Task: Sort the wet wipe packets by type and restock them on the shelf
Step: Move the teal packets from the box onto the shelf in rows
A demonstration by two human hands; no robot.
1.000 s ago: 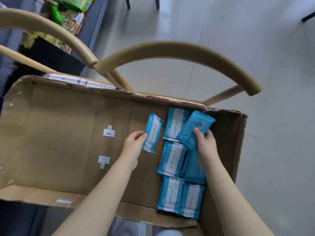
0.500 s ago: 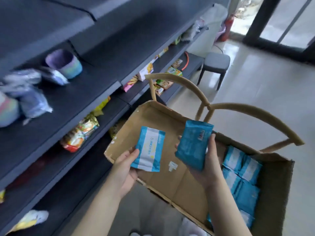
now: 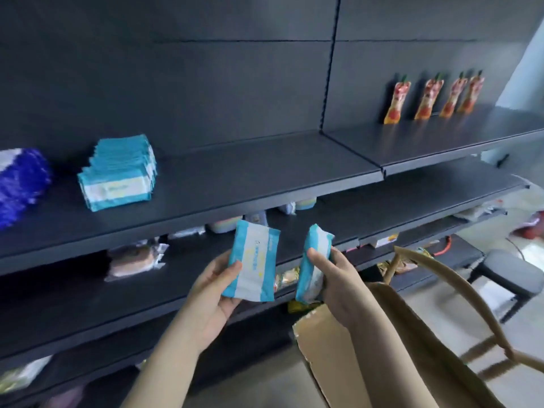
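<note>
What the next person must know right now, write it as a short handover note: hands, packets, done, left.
Left hand: grip on one teal-and-white packet, face toward the camera.
Right hand: grip on a second packet, seen nearly edge-on, same colours.
Both are held in front of the shelf, below its edge; neither is placed yet.
Done: a stack of matching teal packets sits on that shelf, at left.
Left: probably add both packets to the stack, then return to the cardboard box; its inside is out of view.
</note>
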